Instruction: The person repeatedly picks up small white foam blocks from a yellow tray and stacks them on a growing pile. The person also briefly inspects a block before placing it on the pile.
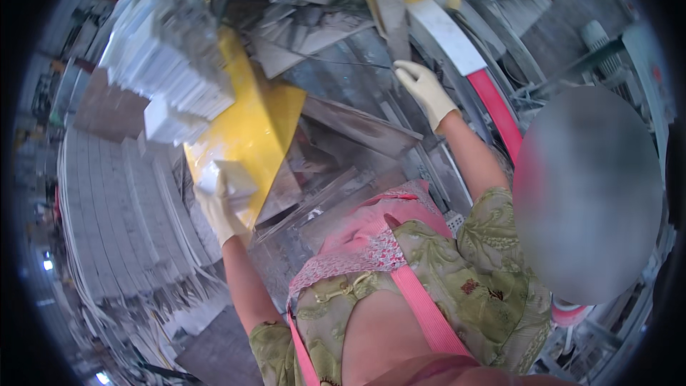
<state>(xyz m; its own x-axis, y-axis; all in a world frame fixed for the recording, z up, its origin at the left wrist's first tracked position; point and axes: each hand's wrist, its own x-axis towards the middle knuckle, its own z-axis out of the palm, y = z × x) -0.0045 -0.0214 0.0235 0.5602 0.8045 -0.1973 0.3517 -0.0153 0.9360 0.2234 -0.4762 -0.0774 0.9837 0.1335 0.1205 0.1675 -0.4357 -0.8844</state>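
My left hand, in a pale glove, is closed around the near side of a white block on a sloping yellow panel. The block may be several thin pieces together; blur hides this. Farther off to the right, my right hand wears a similar glove. Its fingers are pinched together at the end of a thin dark rod, which stretches left over the grey metal work surface.
Tall stacks of white pieces rise beyond my left hand. Long grey strips are layered at the left. A white guard and a red bar run beside my right arm. A blurred grey oval covers the right side.
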